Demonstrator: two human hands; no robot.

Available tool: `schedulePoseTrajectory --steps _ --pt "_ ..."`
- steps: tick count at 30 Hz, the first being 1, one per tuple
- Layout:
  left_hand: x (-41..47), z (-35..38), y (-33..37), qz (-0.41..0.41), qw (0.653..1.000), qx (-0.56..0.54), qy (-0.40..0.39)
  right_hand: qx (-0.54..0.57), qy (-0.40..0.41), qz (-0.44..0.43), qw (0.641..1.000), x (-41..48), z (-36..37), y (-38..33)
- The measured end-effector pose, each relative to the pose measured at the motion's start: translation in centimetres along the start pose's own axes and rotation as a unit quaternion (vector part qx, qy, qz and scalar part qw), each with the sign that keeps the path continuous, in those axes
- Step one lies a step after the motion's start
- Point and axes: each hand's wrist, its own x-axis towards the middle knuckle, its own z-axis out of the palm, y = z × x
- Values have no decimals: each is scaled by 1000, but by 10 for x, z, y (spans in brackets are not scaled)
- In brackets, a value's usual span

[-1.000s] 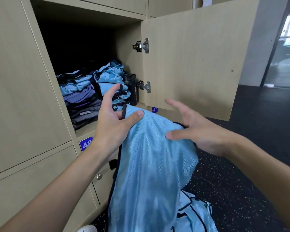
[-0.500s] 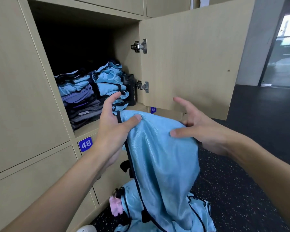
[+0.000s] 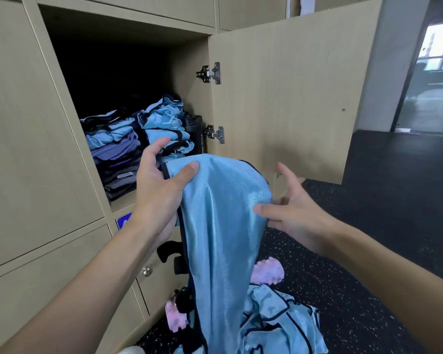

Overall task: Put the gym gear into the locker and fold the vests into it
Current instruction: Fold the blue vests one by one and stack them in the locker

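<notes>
A light blue vest (image 3: 223, 226) with dark trim hangs in front of the open locker (image 3: 113, 72). My left hand (image 3: 161, 190) pinches its top left edge, thumb on the front of the cloth. My right hand (image 3: 292, 210) holds the vest's right edge, thumb on the front and fingers spread behind it. Inside the locker lie two piles of folded clothes, blue and purple on the left (image 3: 113, 146) and blue vests on the right (image 3: 164, 123), with a black bottle (image 3: 196, 134) beside them.
The locker door (image 3: 292, 98) stands open to the right, close to my right hand. On the dark speckled floor (image 3: 368, 251) below lie more blue vests (image 3: 279, 325), pink spiky gear (image 3: 266, 272) and black straps (image 3: 169, 251). Shut lockers fill the left and lower wall.
The hanging vest has narrowed as its right side came inward. My right hand has dropped lower along the vest's right edge. The pink gear on the floor has come into view.
</notes>
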Motion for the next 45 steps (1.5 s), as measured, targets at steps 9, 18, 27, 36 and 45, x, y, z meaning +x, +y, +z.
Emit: schedulePoseTrajectory --steps 9,18,27,36,45 --pt "2 -2 10 -24 999 -26 -1 -4 -60 -71 996 1 26 5" --pt "6 -11 3 -169 985 2 -16 3 29 -172 985 13 30 -11" --pt "2 1 8 -160 985 -59 32 -54 -45 -117 991 7 26 0" --pt "-29 6 -3 -197 975 -33 -96 6 90 -131 987 13 24 -14" --pt "-9 2 10 -143 989 -19 30 49 37 -125 990 11 16 -8"
